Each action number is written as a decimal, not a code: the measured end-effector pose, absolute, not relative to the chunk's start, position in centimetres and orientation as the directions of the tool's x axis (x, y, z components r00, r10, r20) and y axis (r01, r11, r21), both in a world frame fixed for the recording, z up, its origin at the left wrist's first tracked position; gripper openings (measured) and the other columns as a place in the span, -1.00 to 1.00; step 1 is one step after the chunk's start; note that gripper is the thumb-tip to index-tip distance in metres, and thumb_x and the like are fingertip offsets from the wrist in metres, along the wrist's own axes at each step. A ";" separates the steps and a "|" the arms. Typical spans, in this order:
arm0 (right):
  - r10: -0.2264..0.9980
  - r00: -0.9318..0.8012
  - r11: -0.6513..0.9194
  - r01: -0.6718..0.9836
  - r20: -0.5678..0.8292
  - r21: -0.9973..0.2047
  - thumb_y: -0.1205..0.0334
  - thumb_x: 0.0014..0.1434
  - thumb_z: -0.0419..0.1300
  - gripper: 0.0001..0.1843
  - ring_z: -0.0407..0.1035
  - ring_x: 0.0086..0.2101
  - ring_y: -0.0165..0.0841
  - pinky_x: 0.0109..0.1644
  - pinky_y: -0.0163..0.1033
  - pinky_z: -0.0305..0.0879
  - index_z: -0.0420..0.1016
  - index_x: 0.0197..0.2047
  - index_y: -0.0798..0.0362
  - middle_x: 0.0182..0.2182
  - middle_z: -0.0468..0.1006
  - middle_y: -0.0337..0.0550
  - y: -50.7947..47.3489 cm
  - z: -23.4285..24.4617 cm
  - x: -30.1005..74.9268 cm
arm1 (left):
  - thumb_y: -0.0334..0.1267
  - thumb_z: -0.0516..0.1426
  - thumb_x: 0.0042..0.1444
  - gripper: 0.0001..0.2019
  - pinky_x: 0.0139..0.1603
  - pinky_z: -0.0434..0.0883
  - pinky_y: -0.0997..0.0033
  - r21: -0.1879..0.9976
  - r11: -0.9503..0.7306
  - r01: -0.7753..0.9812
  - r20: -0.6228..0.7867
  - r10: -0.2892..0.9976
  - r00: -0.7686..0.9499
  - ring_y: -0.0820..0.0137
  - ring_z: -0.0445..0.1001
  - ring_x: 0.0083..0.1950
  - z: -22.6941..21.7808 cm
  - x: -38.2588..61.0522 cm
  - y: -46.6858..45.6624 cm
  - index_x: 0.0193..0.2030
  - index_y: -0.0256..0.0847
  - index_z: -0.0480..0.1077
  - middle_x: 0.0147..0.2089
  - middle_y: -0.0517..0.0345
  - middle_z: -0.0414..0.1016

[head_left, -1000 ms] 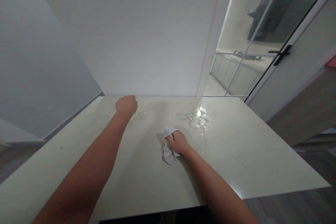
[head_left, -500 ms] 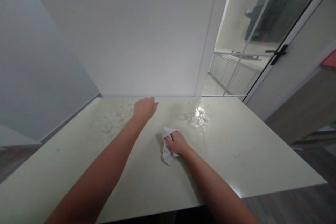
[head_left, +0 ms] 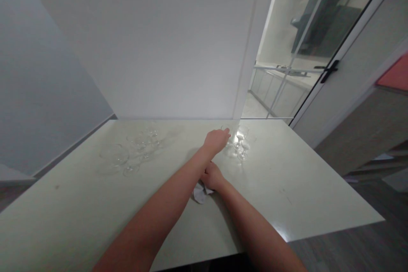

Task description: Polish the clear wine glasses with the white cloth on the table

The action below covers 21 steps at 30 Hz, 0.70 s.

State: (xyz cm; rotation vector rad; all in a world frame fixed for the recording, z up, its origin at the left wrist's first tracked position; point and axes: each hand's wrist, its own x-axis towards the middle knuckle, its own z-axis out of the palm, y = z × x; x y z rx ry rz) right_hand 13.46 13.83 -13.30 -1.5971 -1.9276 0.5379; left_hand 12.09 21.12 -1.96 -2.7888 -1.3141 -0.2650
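My left hand (head_left: 217, 141) reaches across to the right-hand group of stemmed glasses, its fingers closed at a stemmed glass (head_left: 225, 128); the back of the hand hides most of the grip. Beside it stand more clear stemmed glasses (head_left: 238, 138). Below the left forearm, my right hand (head_left: 213, 177) is closed on a crumpled pale cloth (head_left: 199, 194) resting on the white table (head_left: 261, 195). The left arm covers part of the cloth and of the right hand's fingers.
Several clear glasses (head_left: 140, 142) stand at the table's back left, with a wide round glass piece (head_left: 114, 155) nearest the left edge. A white wall (head_left: 178, 51) borders the back. To the right is a glazed door with a black handle (head_left: 330, 70).
My left hand has swung right, from near the left glasses to the right-hand group. The right hand stays on the cloth, now partly covered by the left arm. The view has shifted slightly.
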 end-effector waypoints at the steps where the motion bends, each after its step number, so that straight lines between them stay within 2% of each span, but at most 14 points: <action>1: 0.982 -0.110 0.184 0.757 0.155 -0.627 0.22 0.25 0.09 -0.78 0.43 -0.20 -0.25 -0.16 -0.27 0.23 0.54 -0.20 0.08 -0.21 0.61 -0.05 13.8 -13.2 13.4 | -0.10 -0.10 0.39 -0.67 -0.09 0.43 0.28 0.025 -0.629 0.777 0.172 0.768 0.617 0.15 0.55 -0.04 -1.9 11.4 21.0 0.08 -0.18 0.34 -0.15 -0.09 0.55; 5: 0.993 -0.064 0.111 0.802 0.101 -0.587 0.12 0.28 0.07 -0.70 0.44 -0.25 -0.25 -0.21 -0.25 0.18 0.54 -0.26 0.13 -0.26 0.61 0.04 13.8 -12.9 13.2 | -0.12 -0.09 0.37 -0.68 -0.14 0.45 0.25 0.003 -0.555 0.832 0.168 0.820 0.547 0.11 0.57 -0.10 -1.9 7.3 20.5 0.04 -0.22 0.36 -0.20 -0.12 0.55; 9: 0.978 -0.103 0.191 0.785 0.180 -0.589 0.18 0.27 0.05 -0.75 0.44 -0.17 -0.26 -0.16 -0.27 0.17 0.52 -0.18 0.09 -0.16 0.62 0.02 13.8 -12.7 13.2 | -0.13 -0.09 0.36 -0.68 -0.16 0.46 0.25 -0.018 -0.386 0.922 0.164 0.909 0.384 0.10 0.58 -0.12 -1.9 1.9 20.6 0.02 -0.23 0.37 -0.22 -0.13 0.56; 13: 0.977 -0.098 0.194 0.778 0.189 -0.598 0.16 0.28 0.04 -0.73 0.45 -0.18 -0.27 -0.17 -0.28 0.17 0.53 -0.20 0.08 -0.17 0.63 0.00 13.8 -12.8 13.2 | -0.12 -0.11 0.35 -0.65 -0.15 0.45 0.23 -0.013 -0.234 0.972 0.166 0.958 0.232 0.08 0.57 -0.11 -1.8 -2.4 21.8 0.01 -0.24 0.39 -0.19 -0.18 0.56; 21: 0.975 -0.094 0.199 0.764 0.200 -0.614 0.15 0.29 0.04 -0.72 0.46 -0.17 -0.27 -0.15 -0.28 0.18 0.53 -0.20 0.07 -0.18 0.63 -0.01 13.8 -12.9 13.2 | -0.11 -0.11 0.32 -0.64 -0.14 0.43 0.23 -0.030 -0.166 0.986 0.125 0.978 0.169 0.08 0.55 -0.07 -0.9 -6.3 23.6 -0.04 -0.22 0.42 -0.12 -0.18 0.56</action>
